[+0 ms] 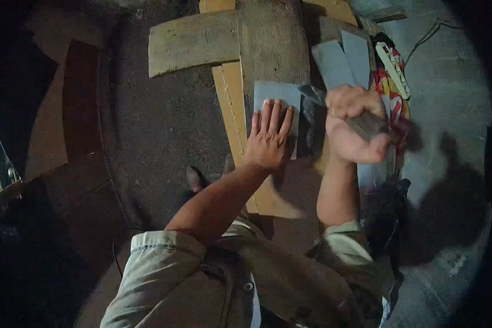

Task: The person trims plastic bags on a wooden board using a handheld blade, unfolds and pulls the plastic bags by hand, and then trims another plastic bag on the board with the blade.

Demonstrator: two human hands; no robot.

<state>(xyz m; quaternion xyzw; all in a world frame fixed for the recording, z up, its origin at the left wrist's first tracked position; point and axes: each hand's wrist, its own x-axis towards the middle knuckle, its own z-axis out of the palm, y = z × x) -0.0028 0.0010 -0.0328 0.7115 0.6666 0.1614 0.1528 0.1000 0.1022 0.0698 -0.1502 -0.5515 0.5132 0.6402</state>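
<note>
My left hand (269, 136) lies flat with its fingers spread on a small pale grey sheet (279, 90). This sheet rests at the near end of a worn wooden board (273, 44). My right hand (352, 123) is raised to the right of the sheet, its fingers wrapped round a wooden-handled tool (369, 127). A dark grey, blade-like piece (312, 94) points left from that fist, close to the sheet's right edge. Blur hides the tool's exact kind and whether it touches the sheet.
Two more grey sheets (356, 52) lie at the upper right, beside a white plastic strip (392, 71) on a red and yellow patterned cloth (400, 112). A wide plank (194, 44) crosses on the left. Cardboard (229, 104) lies under the board. Dark floor (169, 120) stretches leftward.
</note>
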